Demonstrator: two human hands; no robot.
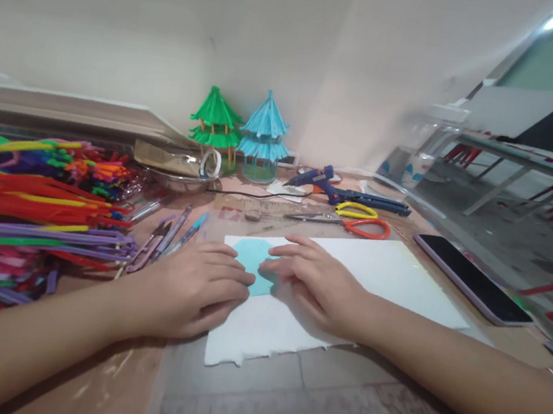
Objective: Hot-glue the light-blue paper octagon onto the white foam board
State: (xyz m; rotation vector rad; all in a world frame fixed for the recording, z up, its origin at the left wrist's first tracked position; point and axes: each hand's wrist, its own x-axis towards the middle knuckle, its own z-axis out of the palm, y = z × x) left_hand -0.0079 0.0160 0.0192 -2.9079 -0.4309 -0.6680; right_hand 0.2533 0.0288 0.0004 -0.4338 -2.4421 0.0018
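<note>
A light blue flat piece (pixel 253 254), rounded at the top, lies on a white sheet (pixel 378 280) with a ragged near edge. On the piece's left side rests my left hand (pixel 203 289), its fingers stretched out and lying flat over the edge. From the right, my right hand (pixel 315 279) reaches over it with fingers apart, the fingertips at the piece's right edge. Part of the blue piece is hidden beneath both hands. Neither hand appears to grip anything.
Bundles of coloured pipe cleaners (pixel 30 197) fill the left side. Behind stand a green pagoda model (pixel 216 122) and a blue one (pixel 265 138). A glue gun (pixel 315 179), orange-handled scissors (pixel 367 228) and pens (pixel 175 231) lie around the sheet; a phone (pixel 469 278) is at right.
</note>
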